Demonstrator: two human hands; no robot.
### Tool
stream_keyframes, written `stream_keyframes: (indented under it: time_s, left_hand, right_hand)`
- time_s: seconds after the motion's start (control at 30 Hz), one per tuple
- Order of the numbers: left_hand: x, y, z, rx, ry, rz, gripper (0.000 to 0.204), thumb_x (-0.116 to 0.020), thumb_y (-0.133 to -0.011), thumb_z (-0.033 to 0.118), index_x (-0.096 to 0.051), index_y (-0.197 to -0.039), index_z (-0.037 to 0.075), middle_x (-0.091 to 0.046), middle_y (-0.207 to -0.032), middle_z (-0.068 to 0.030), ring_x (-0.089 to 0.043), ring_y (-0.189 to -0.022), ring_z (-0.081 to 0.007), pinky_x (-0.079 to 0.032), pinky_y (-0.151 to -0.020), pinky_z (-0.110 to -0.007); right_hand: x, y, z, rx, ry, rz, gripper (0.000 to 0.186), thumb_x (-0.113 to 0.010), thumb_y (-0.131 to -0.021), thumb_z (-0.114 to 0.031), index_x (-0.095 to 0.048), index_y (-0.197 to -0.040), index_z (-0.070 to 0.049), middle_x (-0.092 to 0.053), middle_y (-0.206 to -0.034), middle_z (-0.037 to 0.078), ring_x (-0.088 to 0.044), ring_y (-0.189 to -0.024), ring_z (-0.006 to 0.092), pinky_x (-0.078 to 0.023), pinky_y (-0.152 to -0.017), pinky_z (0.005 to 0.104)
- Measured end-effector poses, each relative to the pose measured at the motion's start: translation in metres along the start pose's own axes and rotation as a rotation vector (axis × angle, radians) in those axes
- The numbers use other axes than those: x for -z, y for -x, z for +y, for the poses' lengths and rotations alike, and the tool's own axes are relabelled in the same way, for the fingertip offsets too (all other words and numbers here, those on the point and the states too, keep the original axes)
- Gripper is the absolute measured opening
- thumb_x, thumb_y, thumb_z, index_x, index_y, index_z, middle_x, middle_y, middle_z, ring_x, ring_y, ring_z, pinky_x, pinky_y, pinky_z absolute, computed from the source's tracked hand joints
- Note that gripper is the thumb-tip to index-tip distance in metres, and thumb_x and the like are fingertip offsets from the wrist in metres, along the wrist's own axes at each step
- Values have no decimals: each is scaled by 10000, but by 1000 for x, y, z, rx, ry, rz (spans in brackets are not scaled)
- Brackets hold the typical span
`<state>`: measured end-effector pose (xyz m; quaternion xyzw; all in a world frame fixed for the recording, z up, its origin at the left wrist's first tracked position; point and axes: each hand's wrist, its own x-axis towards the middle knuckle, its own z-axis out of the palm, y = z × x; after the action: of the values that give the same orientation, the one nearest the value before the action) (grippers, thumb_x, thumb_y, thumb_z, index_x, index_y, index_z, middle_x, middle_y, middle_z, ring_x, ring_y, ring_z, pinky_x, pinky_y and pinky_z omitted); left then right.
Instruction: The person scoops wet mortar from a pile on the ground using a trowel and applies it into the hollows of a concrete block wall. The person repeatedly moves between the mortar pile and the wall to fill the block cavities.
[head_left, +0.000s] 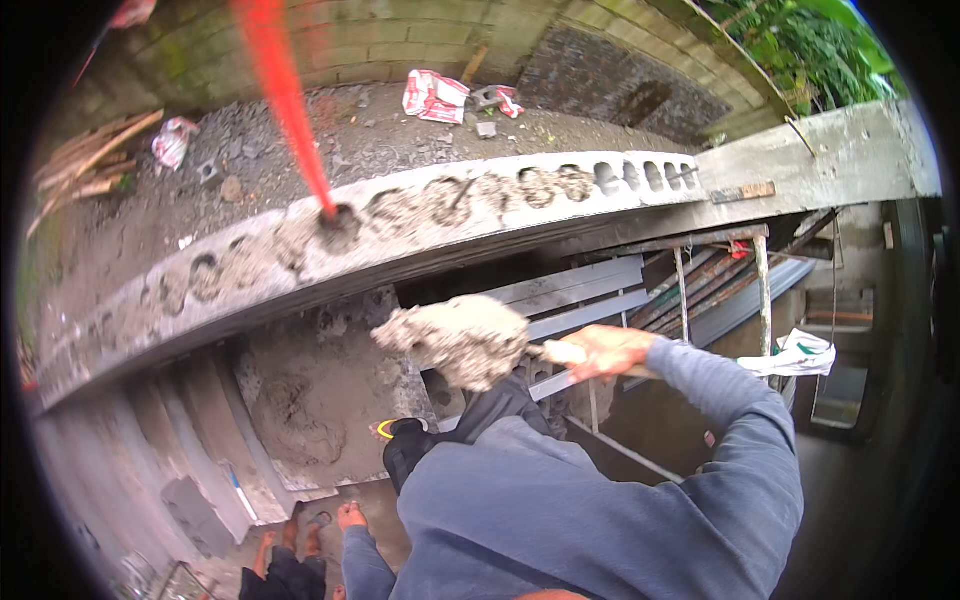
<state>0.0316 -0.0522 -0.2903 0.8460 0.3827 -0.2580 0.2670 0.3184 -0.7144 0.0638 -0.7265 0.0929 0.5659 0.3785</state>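
Note:
My right hand [605,352] is closed round the pale handle of a trowel, held out in front of my body. A large heap of wet grey mortar [465,338] covers the trowel's blade. The load hangs in the air, apart from the hollow-block wall [520,212] just beyond it. Several of the wall's top cells are filled with mortar, while those toward the right end are hollow. My left hand [351,515] hangs low at my left side, small in view, its fingers loosely apart with nothing visible in them.
A mortar-covered board [300,400] lies below the wall. A blurred red bar [285,110] rises from one cell. Another person's legs [285,570] show at lower left. A metal frame [762,290] and stacked metal sheets stand at right; torn sacks [435,97] lie beyond the wall.

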Motion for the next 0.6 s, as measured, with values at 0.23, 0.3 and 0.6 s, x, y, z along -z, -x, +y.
stream_keyframes:
  time_s: [0.23,0.3,0.6]
  left_hand:
    - [-24,26,91,148,158,-231,205,-689,-965,281,-671,-998,80,-660,-782,-92,-595,-580,-199,-444,-461,-380]
    - [-26,36,137,185,191,-276,216,-689,-966,285,-663,-1065,95,-666,-807,-82,-613,-626,-195,-453,-471,-373]
    - [13,60,301,97,297,-183,258,-720,-973,217,-679,-1141,26,-696,-980,-56,-650,-792,-147,-568,-683,-300]
  right_hand:
    - [181,117,93,-13,0,365,417,-822,-812,-170,-663,-1166,-17,-659,-908,19,-581,-828,115,-513,-741,314]
    - [234,125,132,116,157,527,400,-824,-790,-182,-657,-1117,-24,-698,-890,63,-618,-839,169,-524,-772,368]
    - [363,92,240,36,1098,1148,219,-716,-842,-152,-585,-1018,-157,-661,-931,73,-710,-905,304,-570,-761,443]
